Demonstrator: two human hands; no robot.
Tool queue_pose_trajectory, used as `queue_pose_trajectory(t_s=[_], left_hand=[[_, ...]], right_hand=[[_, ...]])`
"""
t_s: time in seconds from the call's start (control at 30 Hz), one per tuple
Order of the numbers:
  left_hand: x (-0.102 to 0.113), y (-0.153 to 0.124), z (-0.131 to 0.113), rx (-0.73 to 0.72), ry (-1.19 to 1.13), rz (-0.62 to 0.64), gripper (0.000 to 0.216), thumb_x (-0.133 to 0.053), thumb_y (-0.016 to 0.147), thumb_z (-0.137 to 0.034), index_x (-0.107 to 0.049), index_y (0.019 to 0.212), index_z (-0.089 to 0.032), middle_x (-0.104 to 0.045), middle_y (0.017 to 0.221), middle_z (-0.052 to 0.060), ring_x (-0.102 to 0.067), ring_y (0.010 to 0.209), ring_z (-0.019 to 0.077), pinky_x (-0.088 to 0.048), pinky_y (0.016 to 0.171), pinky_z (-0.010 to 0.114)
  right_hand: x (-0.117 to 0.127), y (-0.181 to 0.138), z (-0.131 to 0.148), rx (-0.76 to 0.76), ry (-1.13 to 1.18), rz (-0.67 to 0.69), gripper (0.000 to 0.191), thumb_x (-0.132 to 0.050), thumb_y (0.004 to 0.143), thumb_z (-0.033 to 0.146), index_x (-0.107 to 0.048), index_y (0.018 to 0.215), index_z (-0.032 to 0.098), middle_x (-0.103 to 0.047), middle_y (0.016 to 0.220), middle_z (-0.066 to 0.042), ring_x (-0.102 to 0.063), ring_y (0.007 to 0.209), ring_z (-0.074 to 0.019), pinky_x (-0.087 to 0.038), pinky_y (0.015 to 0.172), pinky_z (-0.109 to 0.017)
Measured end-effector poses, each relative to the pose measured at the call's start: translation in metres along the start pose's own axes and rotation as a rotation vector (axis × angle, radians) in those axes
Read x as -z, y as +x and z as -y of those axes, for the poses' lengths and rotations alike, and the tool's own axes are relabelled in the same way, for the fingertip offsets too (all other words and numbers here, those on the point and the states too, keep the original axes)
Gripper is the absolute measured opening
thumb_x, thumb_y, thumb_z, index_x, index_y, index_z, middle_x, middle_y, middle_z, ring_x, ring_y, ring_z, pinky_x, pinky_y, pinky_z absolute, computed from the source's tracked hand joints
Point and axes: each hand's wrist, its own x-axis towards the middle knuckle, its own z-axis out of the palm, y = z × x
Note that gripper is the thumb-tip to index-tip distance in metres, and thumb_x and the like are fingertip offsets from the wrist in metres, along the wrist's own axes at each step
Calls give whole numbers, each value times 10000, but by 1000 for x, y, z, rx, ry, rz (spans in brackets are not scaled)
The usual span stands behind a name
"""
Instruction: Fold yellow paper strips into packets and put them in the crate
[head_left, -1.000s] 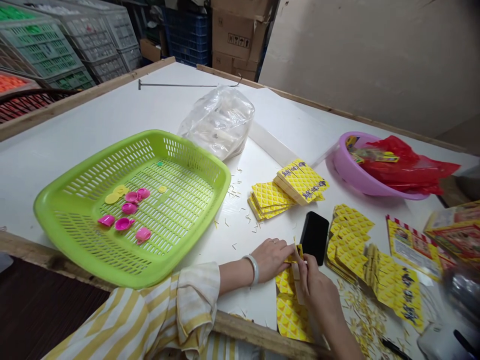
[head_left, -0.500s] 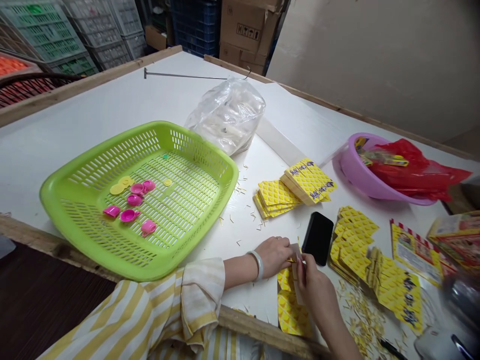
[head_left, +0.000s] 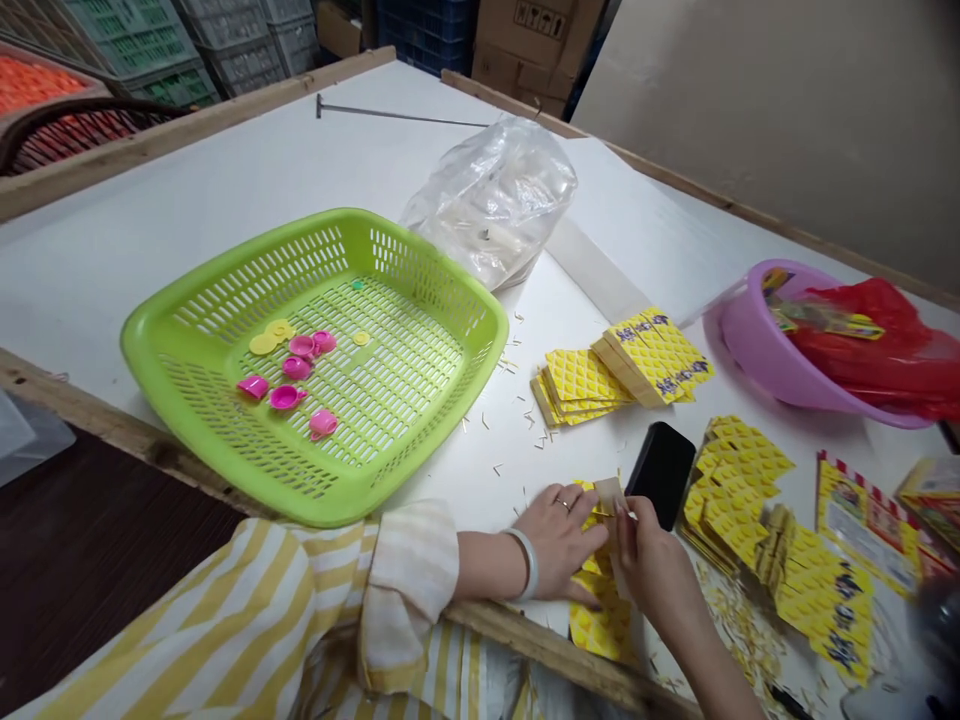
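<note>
On the white counter (head_left: 225,170), by its near edge, lay yellow cards (head_left: 600,632), the left hand (head_left: 559,540) spread over them, the right hand (head_left: 656,555) pinched on a pale flap (head_left: 607,493). Working that flap seemed the step, next calling for steady pressure; beyond lay a phone (head_left: 661,470), then a clear bag (head_left: 502,195)

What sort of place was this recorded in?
Most likely a workshop or small-factory workroom. Stacked plastic crates and cardboard boxes stand beyond a wood-edged white worktable, which holds piles of yellow printed cards and a green basket with small plastic pieces.
</note>
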Motion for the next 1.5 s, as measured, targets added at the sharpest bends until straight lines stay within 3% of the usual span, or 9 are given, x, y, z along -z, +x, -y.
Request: queue_pose_trajectory(t_s=[0.17,0.43,0.6,0.73,0.83,0.97,1.13,1.3,1.5], left_hand=[[-8,12,5,-12,10,-28,265,-540,860,-436,-647,958,-213,-484,1210,129,-471,1025,286,-391,797,401],[-13,8,5,-66,39,-83,193,-470,914,-271,-660,936,-294,-501,1240,68,-471,1047,279,-383,757,405],[-16,9,8,-37,-23,-73,192,-560,866,-383,-670,951,-251,-547,1156,81,-474,1045,297,-389,789,414],[-12,10,13,-94,-85,-51,193,-587,848,-371,-666,948,-226,-534,1200,72,-458,1093,281,-390,847,415],[-9,9,16,-96,-118,-18,171,-565,866,-344,-668,941,-228,-547,1190,65,-458,1105,264,-389,884,405],[-10,10,18,-83,-140,-10,180,-576,864,-353,-671,959,-234,-547,1179,67,-466,1085,257,-406,887,392],[-14,12,20,-116,-158,-33,164,-587,858,-319,-684,903,-195,-545,1161,84,-466,1071,256,-427,877,366],[-16,12,21,-156,-171,-36,171,-581,862,-302,-694,873,-174,-555,1135,95,-477,1071,262,-429,886,357],[-14,11,20,-124,-179,-39,173,-604,845,-311,-686,902,-169,-539,1157,93,-500,1028,243,-431,891,349]], right_hand=[[9,4,1,23,-13,87,229,-284,937,334,-455,876,195,-543,538,-10,-499,419,-166,-204,451,-230],[10,-3,8,-65,-272,160,151,-333,961,282,-451,948,189,-503,512,30,-447,421,-144,-139,470,-236],[7,-12,20,-127,-343,183,188,-292,978,287,-441,976,173,-565,558,-4,-502,449,-154,-153,460,-240],[-1,-20,26,-124,-416,114,218,-316,971,323,-454,1000,157,-562,539,-4,-501,421,-159,-143,457,-243],[-8,-22,27,-162,-459,-25,255,-307,971,331,-494,951,158,-515,482,6,-454,390,-148,-135,451,-239],[-14,-21,28,-250,-366,-189,272,-339,959,316,-548,895,153,-491,470,6,-370,381,-116,-138,440,-216],[-19,-20,24,-250,-284,-313,303,-371,941,321,-614,955,140,-505,495,-9,-326,388,-108,-137,448,-208],[-20,-20,20,-163,-333,-247,297,-380,938,316,-619,978,144,-484,466,7,-337,377,-108,-127,449,-207],[-12,-19,26,-285,-409,-183,308,-358,960,337,-605,1001,158,-494,454,6,-372,371,-126,-121,445,-223]])
